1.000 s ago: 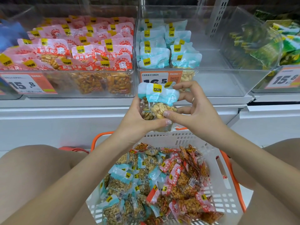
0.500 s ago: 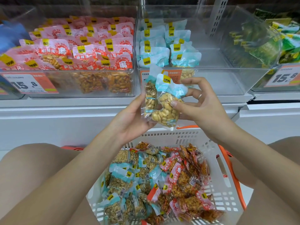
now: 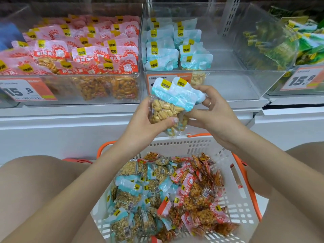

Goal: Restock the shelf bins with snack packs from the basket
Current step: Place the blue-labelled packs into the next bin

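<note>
- sitting low in the frame, the white basket with orange handles holds a loose heap of blue-topped and red-topped peanut packs, too jumbled to count.
- above it, mid-frame, the left hand pinches the clear lower part of two blue-topped peanut packs, thumb across the nuts; the right hand is closed on their printed top edge.
- these packs look light and soft, lumpy inside slick film that could slide; i judge the flat sealed header is the surest place to grip.
- just beyond, the middle clear bin has two rows of blue packs at its left, roughly ten visible, and bare floor on its right.
- at left, the red-pack bin looks nearly full.
- at far right, a third bin holds green packs, blurred.
</note>
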